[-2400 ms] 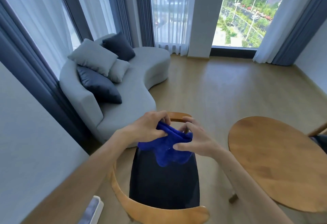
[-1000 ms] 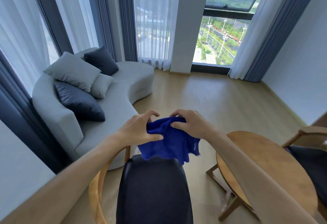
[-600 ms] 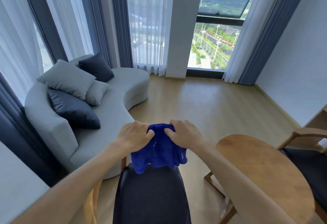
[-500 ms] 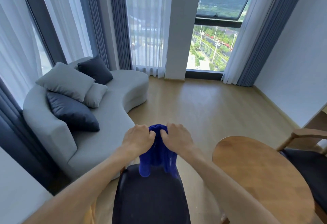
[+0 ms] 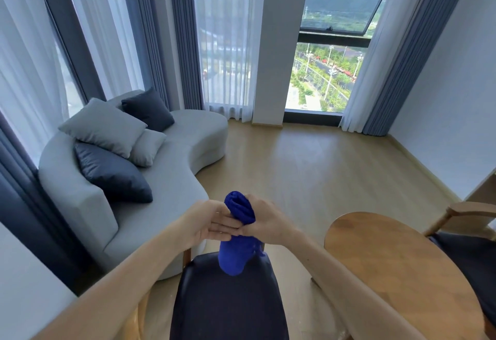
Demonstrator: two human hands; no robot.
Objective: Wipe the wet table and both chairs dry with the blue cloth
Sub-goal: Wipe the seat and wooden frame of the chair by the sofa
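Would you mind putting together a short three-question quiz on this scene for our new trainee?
1. True or false: the blue cloth is spread flat on the round wooden table.
2. Which hand is closed around the bunched cloth? A) the left hand B) the right hand C) neither
3. Fill the gap: the cloth's lower end hangs above the dark seat of the near ____.

Key
1. False: it is bunched up and held in the air, to the left of the table.
2. B: the right hand grips it; the left hand's fingers lie flat and extended beside it.
3. chair
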